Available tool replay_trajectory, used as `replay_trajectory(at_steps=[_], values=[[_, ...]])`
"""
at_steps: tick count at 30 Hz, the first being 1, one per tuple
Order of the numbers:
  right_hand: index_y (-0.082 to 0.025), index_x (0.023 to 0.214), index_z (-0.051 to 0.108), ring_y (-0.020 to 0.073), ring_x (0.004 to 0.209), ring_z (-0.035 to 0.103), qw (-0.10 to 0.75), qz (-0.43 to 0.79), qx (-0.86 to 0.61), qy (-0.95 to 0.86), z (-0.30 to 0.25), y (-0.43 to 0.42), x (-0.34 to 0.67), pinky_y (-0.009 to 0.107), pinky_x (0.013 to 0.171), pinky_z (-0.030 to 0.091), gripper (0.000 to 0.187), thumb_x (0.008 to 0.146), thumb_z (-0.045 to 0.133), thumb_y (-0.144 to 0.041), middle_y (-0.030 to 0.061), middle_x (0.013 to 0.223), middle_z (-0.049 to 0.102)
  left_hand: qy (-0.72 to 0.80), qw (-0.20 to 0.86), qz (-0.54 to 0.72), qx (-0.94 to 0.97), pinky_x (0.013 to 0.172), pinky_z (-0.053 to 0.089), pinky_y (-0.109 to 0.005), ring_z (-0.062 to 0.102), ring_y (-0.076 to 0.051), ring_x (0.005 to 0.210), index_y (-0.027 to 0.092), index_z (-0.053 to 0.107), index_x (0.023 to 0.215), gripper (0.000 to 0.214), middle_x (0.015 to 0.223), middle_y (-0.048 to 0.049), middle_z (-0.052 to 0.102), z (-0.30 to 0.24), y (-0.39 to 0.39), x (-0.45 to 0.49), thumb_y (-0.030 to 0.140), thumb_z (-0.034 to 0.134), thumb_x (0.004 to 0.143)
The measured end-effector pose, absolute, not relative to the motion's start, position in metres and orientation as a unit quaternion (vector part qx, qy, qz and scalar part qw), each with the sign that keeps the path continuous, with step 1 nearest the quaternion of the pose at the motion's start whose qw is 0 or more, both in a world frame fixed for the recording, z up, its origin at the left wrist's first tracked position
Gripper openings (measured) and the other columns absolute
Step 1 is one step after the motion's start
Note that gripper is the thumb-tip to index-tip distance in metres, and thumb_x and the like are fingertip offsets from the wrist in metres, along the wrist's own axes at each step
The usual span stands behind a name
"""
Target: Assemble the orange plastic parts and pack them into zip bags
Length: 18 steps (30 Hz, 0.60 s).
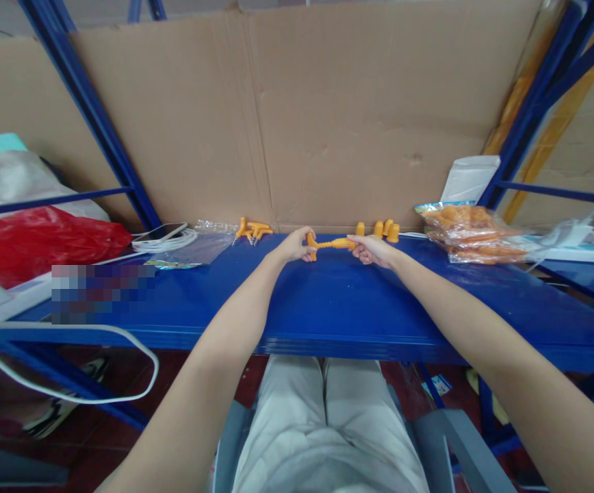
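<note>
Level just above the blue table is an orange T-handled plastic piece (334, 244) with a ribbed shaft. My left hand (297, 246) is closed around its crossbar. At the thicker right end of the shaft, the fingers of my right hand (371, 250) are pinched shut. Left of my hands lie a few orange T-shaped handles (256, 229) with metal spiral screws. Several small orange caps (379, 228) stand behind my right hand, near the cardboard.
Cardboard (328, 116) walls the back of the blue table (338, 301). A clear plastic bag (199, 248), coiled white cable (168, 239) and red bag (50, 239) lie left. Bagged orange pieces (471, 229) are piled right. Blue posts (96, 116) rise at both sides.
</note>
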State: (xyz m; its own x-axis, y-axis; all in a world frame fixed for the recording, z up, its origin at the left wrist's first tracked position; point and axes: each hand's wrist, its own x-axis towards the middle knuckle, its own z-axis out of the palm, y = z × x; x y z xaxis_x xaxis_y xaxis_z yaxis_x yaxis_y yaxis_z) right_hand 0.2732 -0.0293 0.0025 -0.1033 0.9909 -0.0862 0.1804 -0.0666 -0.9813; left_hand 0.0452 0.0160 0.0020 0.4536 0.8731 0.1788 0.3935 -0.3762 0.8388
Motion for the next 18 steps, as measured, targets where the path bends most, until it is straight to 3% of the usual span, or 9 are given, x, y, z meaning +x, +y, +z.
replay_trajectory(at_steps=[3,8,10,12,18], values=[[-0.016,0.069,0.052,0.0028,0.032,0.028,0.380,0.520,-0.553,-0.529,0.006,-0.030,0.273,0.017,0.031,0.019,0.039,0.098,0.047,-0.042,-0.0021,0.046,0.047,0.417,0.375,0.315,0.766,0.055,0.055,-0.023,0.062,-0.009,0.047,0.017,0.045,0.098,0.030,0.064,0.0072,0.057,0.003,0.015,0.045,-0.001,0.064,0.082],[-0.015,0.093,0.060,0.0073,0.048,0.055,0.364,0.546,-0.510,-0.556,0.011,-0.034,0.285,0.018,0.044,0.045,0.019,0.095,0.057,-0.035,0.0065,0.077,0.070,0.427,0.366,0.303,0.770,0.056,0.055,-0.023,0.062,-0.009,0.046,0.017,0.044,0.099,0.030,0.060,0.0083,0.057,0.004,0.014,0.047,-0.003,0.061,0.084],[-0.016,0.098,0.061,0.0069,0.052,0.057,0.373,0.547,-0.487,-0.569,0.010,-0.033,0.289,0.018,0.050,0.049,0.013,0.093,0.061,-0.027,0.0064,0.083,0.072,0.426,0.361,0.300,0.774,0.056,0.056,-0.024,0.063,-0.010,0.047,0.017,0.044,0.099,0.029,0.058,0.0077,0.057,0.004,0.013,0.048,-0.003,0.060,0.084],[-0.014,0.093,0.062,0.0062,0.050,0.055,0.379,0.540,-0.484,-0.575,0.008,-0.031,0.290,0.016,0.049,0.047,0.014,0.094,0.059,-0.028,0.0070,0.079,0.071,0.423,0.355,0.303,0.777,0.055,0.055,-0.023,0.063,-0.010,0.047,0.017,0.045,0.098,0.029,0.057,0.0074,0.057,0.004,0.012,0.049,-0.004,0.059,0.084],[-0.015,0.071,0.059,0.0064,0.036,0.042,0.351,0.517,-0.543,-0.561,0.004,-0.028,0.277,0.018,0.033,0.031,0.053,0.099,0.038,-0.055,0.0073,0.053,0.061,0.429,0.327,0.311,0.782,0.050,0.050,-0.016,0.060,-0.007,0.045,0.016,0.046,0.093,0.030,0.058,0.0084,0.056,0.006,0.008,0.051,-0.008,0.058,0.081]])
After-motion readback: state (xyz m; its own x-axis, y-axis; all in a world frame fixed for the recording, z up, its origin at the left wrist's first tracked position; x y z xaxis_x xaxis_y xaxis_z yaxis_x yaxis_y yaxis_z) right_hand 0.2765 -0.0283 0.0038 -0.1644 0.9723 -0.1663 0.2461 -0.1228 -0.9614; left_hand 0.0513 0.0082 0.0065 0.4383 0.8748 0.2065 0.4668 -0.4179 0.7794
